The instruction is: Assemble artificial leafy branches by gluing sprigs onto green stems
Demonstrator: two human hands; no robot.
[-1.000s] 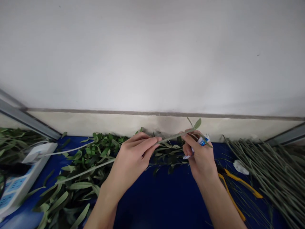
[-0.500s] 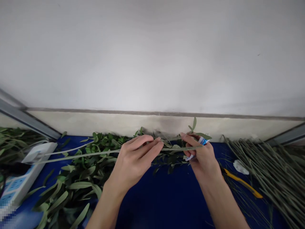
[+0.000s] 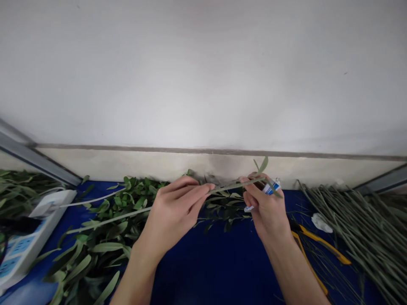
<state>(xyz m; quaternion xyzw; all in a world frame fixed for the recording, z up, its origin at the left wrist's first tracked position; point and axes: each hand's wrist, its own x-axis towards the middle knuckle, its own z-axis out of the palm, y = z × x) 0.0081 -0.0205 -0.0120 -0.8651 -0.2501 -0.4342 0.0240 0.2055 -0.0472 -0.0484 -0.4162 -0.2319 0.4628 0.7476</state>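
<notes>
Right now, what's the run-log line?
left hand: pinching green stem | right hand: holding blue-and-white object | near right forearm: yellow-handled tool

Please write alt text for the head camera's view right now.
A person's left hand pinches a long green stem that reaches the right hand, which holds a blue-and-white item, over a blue surface. Leafy sprigs and a power strip lie left; bare stems and a yellow-handled tool lie right.

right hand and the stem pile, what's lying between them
In the head view, a white scrap and a yellow-handled tool lie between the right hand and the stem pile.
</notes>
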